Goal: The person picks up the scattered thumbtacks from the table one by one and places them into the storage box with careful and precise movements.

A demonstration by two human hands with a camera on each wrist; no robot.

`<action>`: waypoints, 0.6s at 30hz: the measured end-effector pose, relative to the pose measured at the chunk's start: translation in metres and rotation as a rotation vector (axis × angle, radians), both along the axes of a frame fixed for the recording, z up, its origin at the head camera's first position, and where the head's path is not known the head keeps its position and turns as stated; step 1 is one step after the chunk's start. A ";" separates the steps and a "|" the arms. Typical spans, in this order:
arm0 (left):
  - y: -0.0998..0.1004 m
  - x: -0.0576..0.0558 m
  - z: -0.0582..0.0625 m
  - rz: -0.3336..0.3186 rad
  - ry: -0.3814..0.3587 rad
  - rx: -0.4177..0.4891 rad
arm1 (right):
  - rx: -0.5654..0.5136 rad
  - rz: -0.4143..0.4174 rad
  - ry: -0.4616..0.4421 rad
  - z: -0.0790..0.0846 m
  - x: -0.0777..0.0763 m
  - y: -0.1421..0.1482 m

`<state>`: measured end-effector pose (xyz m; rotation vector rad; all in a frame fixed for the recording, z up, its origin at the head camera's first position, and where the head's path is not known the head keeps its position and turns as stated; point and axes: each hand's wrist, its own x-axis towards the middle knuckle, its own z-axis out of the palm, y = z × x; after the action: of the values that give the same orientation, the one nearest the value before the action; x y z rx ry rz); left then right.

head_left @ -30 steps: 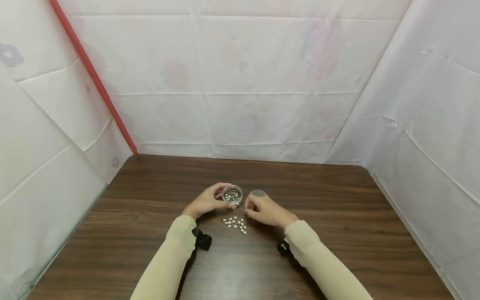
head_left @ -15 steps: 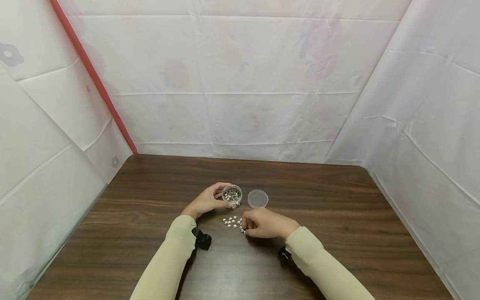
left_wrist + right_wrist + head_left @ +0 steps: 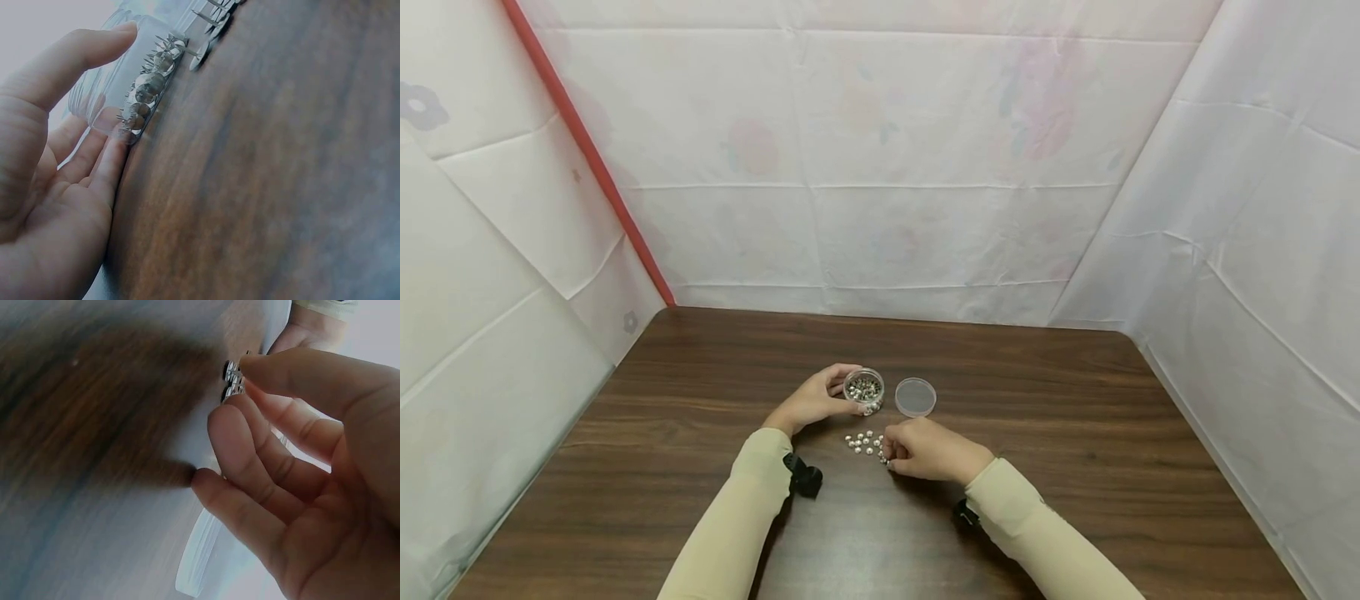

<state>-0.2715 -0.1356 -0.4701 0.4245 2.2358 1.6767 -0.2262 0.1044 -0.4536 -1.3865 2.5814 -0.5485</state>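
Left hand (image 3: 811, 403) is gripping clear jar (image 3: 865, 403) of thumbtacks; jar is standing left of clear lid (image 3: 916, 398).
Loose thumbtacks (image 3: 866, 442) are lying nearer; right hand (image 3: 936, 450) is resting at their right, fingers bent, pinch uncertain.

I look in remotely on a sheeted-off booth (image 3: 1247, 250): pale flower-printed sheets (image 3: 865, 158) on three sides of a wood-grain desk (image 3: 1120, 467), a red strip (image 3: 589, 154) down one corner. The wider room I cannot tell.
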 end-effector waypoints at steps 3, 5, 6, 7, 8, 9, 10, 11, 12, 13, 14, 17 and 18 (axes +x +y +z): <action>-0.001 -0.002 -0.001 -0.006 0.007 0.014 | 0.024 -0.010 0.013 0.000 0.001 -0.002; -0.001 -0.002 -0.002 -0.009 0.009 0.024 | 0.037 -0.019 0.019 0.001 0.002 -0.003; -0.001 -0.003 -0.002 -0.011 0.007 0.030 | 0.041 -0.023 0.021 0.000 0.002 -0.003; -0.001 -0.003 -0.002 -0.011 0.009 0.030 | 0.044 -0.026 0.022 0.001 0.003 -0.003; -0.001 -0.003 -0.002 -0.011 0.010 0.028 | 0.044 -0.027 0.025 0.001 0.003 -0.004; -0.001 -0.002 -0.001 -0.010 0.011 0.021 | 0.043 -0.027 0.028 0.001 0.004 -0.004; -0.001 -0.002 0.000 -0.009 0.009 0.014 | 0.042 -0.027 0.033 0.001 0.005 -0.004; -0.001 -0.002 0.000 -0.010 0.010 0.006 | 0.042 -0.025 0.037 0.001 0.006 -0.004; -0.001 -0.001 0.001 -0.010 0.010 0.000 | 0.041 -0.023 0.040 0.001 0.006 -0.004; 0.000 -0.001 0.001 -0.007 0.011 -0.011 | 0.039 -0.021 0.043 0.001 0.007 -0.004; 0.000 -0.002 0.001 -0.007 0.010 -0.016 | 0.037 -0.018 0.045 0.001 0.007 -0.004; -0.001 -0.004 -0.005 -0.009 0.006 -0.015 | 0.033 -0.010 0.043 0.002 0.008 -0.004; -0.001 -0.006 -0.008 -0.008 0.004 -0.011 | 0.029 -0.010 0.038 0.002 0.008 -0.004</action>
<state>-0.2776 -0.1362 -0.4781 0.4339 2.2423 1.6607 -0.2182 0.1007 -0.4515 -1.3892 2.6164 -0.4891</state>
